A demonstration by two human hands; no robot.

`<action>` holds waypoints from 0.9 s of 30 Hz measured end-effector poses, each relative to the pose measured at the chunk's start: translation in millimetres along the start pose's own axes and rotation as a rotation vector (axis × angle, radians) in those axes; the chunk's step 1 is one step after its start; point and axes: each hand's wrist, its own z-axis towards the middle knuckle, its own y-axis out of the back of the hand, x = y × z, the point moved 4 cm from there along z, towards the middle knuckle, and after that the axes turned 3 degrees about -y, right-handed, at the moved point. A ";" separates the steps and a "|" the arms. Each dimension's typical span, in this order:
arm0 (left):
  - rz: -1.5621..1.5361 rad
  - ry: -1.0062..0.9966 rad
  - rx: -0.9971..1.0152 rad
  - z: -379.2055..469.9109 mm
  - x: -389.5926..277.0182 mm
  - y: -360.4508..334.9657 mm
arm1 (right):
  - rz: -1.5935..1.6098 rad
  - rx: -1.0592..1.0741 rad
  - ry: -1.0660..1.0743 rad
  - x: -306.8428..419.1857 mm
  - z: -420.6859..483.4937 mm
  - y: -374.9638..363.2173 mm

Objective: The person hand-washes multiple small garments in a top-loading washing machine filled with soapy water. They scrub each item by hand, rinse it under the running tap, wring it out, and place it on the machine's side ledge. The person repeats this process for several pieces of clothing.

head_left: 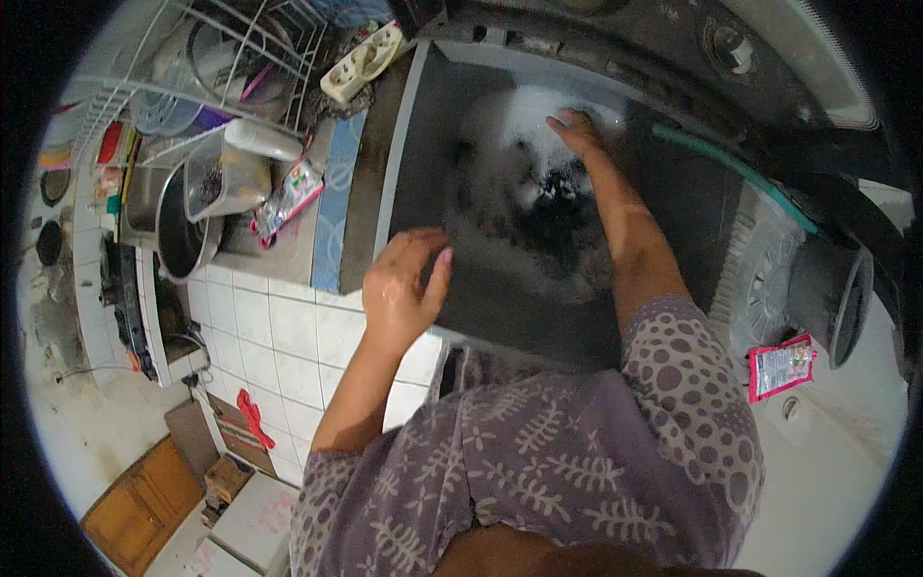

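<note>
My right hand [579, 133] is over white suds [530, 115] at the far side of a dark, square-edged tub [497, 303], fingers apart. Whether it touches the suds or something beneath them I cannot tell. Dark, wet material [559, 227], perhaps cloth, lies in the cloudy water nearer to me. My left hand [404, 288] looks wet and hovers at the tub's left rim, fingers curved and thumb apart, with nothing seen in it. A green hose [735, 169] runs along the tub's right side.
Left of the tub, a tiled counter [288, 252] bears a pan [180, 231], a clear plastic container [227, 177], a white bottle [263, 139] and a packet [288, 198]. A wire rack [245, 54] and power strip [362, 63] stand behind. A grey bucket [829, 296] and pink packet [782, 368] are at right.
</note>
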 end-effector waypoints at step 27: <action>0.033 -0.051 -0.037 -3.9 -0.4 0.4 | -0.326 0.883 0.373 98.5 -260.5 -27.8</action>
